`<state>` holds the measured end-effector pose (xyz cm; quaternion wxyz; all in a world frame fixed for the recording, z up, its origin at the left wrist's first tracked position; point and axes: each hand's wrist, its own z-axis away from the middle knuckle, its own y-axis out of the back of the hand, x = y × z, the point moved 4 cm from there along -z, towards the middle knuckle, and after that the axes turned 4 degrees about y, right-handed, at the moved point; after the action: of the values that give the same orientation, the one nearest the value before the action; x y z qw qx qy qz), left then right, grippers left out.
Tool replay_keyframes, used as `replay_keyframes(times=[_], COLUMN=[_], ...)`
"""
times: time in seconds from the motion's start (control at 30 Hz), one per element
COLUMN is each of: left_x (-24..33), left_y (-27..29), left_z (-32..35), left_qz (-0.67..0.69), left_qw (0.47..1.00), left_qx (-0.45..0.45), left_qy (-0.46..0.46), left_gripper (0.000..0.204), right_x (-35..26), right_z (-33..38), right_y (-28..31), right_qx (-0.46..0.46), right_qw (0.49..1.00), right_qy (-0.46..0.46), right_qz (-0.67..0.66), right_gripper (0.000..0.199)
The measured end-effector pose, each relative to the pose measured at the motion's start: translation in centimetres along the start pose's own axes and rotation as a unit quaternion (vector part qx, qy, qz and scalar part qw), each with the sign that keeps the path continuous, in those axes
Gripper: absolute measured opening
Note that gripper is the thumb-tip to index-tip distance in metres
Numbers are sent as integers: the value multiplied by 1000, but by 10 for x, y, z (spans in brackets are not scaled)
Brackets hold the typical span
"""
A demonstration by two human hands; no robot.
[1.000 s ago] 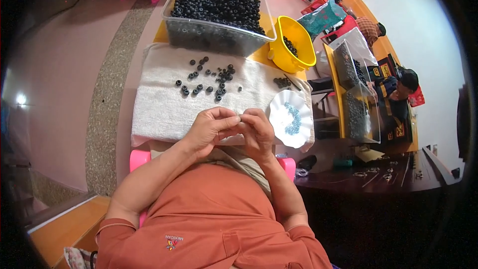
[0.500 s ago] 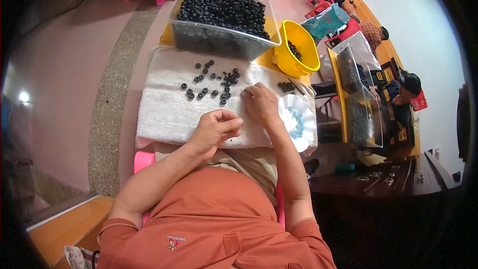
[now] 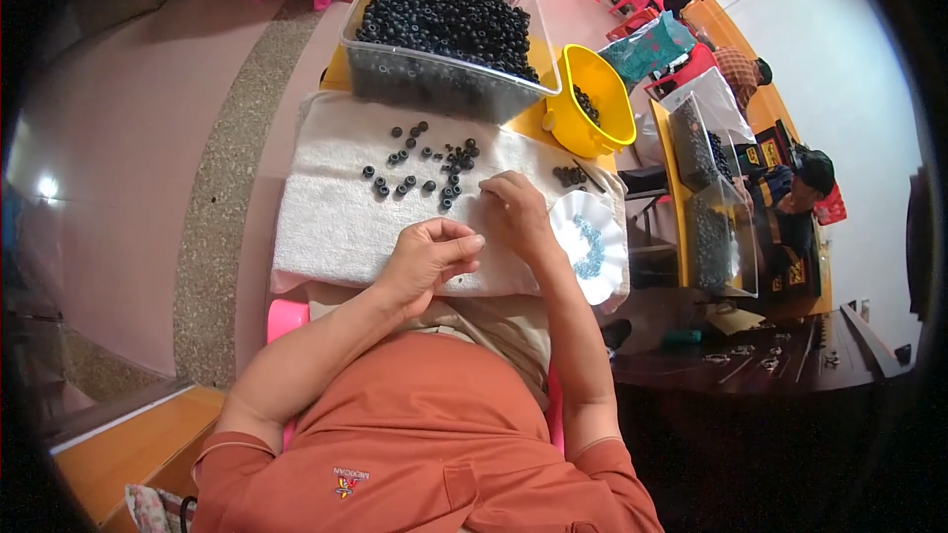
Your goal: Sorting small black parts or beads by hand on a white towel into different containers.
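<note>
The workpieces are small black ring-shaped parts (image 3: 423, 164) scattered loose on a white towel (image 3: 336, 227) that covers the desk (image 3: 529, 124). The nearest of them lie just ahead of and to the left of the right hand's fingers (image 3: 494, 190).

Right hand (image 3: 515, 213): rests knuckles-up on the towel, fingers curled narrow toward the scatter. Whether a part is pinched beneath them cannot be told.

Left hand (image 3: 427, 259): held just above the towel's near edge, fingers (image 3: 462, 242) drawn together in a narrow pinch. Any content is too small to make out.

Handling judgement: each part appears light, stiff and smooth-sided, so it is likely to roll or skid if pushed. The towel's pile should check that. Take hold across the outer rim with thumb and forefinger tips; a light pinch should suffice.

Surroundings: a white fluted dish (image 3: 592, 245) holding pale blue pieces sits just right of the right hand's fingers. A clear bin (image 3: 446, 39) heaped with black parts and a yellow bucket (image 3: 591, 101) stand well beyond the fingers.
</note>
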<state>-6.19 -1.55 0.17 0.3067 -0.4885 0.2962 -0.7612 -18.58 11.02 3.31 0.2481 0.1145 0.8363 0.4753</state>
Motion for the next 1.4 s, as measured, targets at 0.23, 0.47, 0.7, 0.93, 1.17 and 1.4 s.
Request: replay_keyframes(times=[0.23, 0.47, 0.7, 0.93, 1.17, 1.4], left_x=[-1, -1, -1, 0, 0, -1], left_y=[3, 2, 3, 2, 2, 1], left_z=[-2, -3, -4, -3, -3, -2], left_qz=[-10, 0, 3, -5, -14, -25], left_qw=[1000, 1000, 1000, 1000, 1000, 1000], left_qx=[1, -1, 0, 2, 4, 8], left_qy=[-7, -7, -9, -10, -11, -8], left_gripper=[9, 10, 11, 11, 10, 10], right_x=[1, -9, -7, -5, -4, -4], right_z=[17, 18, 27, 30, 39, 46], right_y=[7, 13, 12, 14, 10, 7], right_qx=[15, 14, 35, 54, 87, 89], right_qw=[929, 868, 850, 813, 730, 688], right_qy=[-161, -209, -249, -254, -249, -252], right_qz=[-332, -450, -463, -521, -631, -675], right_gripper=[19, 17, 15, 16, 15, 14])
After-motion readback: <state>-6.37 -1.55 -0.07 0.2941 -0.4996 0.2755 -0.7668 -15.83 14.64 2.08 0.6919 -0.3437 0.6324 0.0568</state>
